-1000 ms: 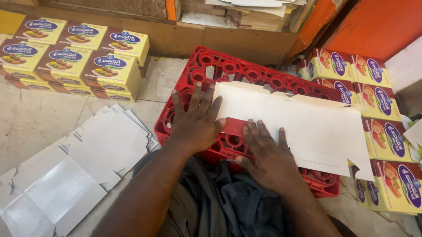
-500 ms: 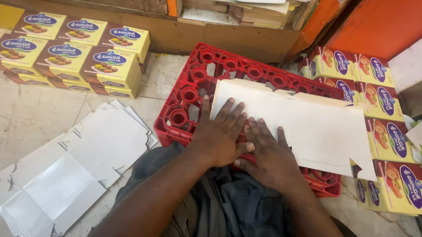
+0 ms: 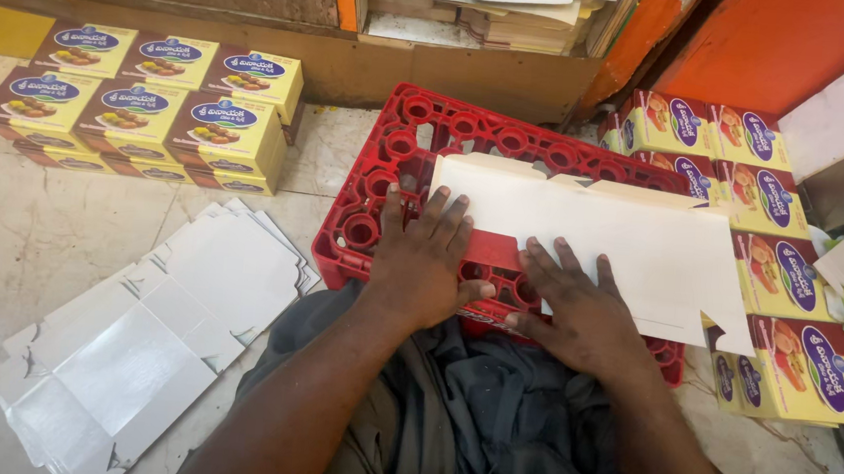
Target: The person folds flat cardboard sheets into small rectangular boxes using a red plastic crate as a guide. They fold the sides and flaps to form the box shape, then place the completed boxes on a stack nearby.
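One white flat carton blank lies across the red plastic crate in front of us, its right end overhanging the crate rim. Our left hand is spread flat, fingertips on the blank's left edge, palm over the crate. Our right hand is spread flat too, pressing the blank's near edge. We note more flattened blanks on the floor to the left, yellow boxes stacked beyond them, and further printed boxes right of the crate
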